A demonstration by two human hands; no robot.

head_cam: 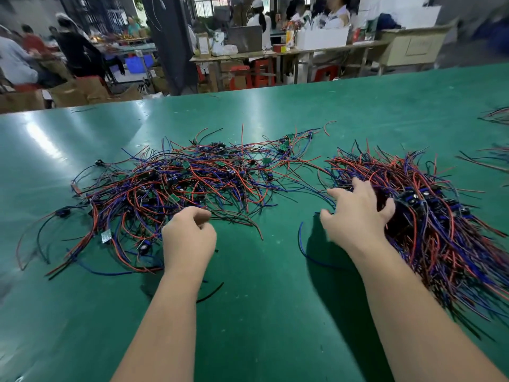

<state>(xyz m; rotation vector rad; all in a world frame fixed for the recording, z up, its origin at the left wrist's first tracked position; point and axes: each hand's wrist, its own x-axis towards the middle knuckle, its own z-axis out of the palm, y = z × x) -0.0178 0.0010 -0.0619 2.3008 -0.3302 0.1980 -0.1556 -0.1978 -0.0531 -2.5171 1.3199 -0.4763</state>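
Observation:
A loose tangle of red, blue and black wires with small green circuit boards (176, 183) spreads over the left and middle of the green table (261, 312). A denser bundle of the same wired parts (429, 216) lies at the right, its wires lined up towards me. My left hand (188, 235) hovers at the near edge of the loose tangle with its fingers curled; I cannot see anything in it. My right hand (358, 213) is spread with straight fingers, its fingertips resting against the left side of the dense bundle.
More wire bundles (495, 158) lie at the table's far right edge. A single blue wire (305, 252) and a black wire (212, 292) lie loose near my forearms. Beyond the table stand workbenches, cardboard boxes, red stools and several people.

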